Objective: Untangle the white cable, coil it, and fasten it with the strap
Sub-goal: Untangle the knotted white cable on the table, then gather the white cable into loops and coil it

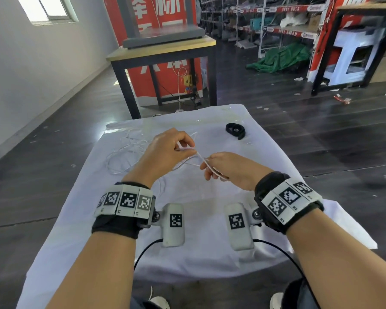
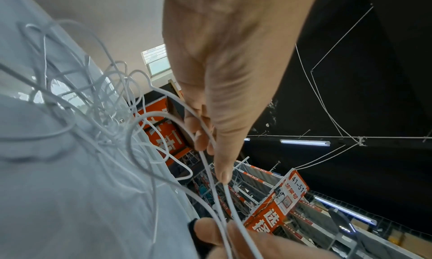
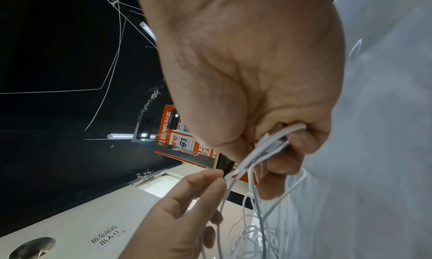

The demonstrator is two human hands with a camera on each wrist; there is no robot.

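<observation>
A thin white cable [image 1: 123, 152] lies in a loose tangle on the white cloth at the left, and strands of it rise to both hands. My left hand [image 1: 183, 148] pinches a strand between thumb and fingers above the cloth. In the left wrist view the cable [image 2: 210, 170] runs past the left hand's [image 2: 210, 144] fingertips. My right hand [image 1: 210, 168] grips several strands and a connector end; in the right wrist view the bunched cable [image 3: 268, 146] sits inside my curled right hand [image 3: 280, 143]. A black strap [image 1: 235, 130] lies on the cloth to the far right, apart from both hands.
The table with the white cloth [image 1: 210, 253] ends close behind the strap. Beyond it stands a wooden table with black legs [image 1: 163, 54] and a red banner. Warehouse shelving [image 1: 276, 18] and a green sheet on the dark floor are at the right.
</observation>
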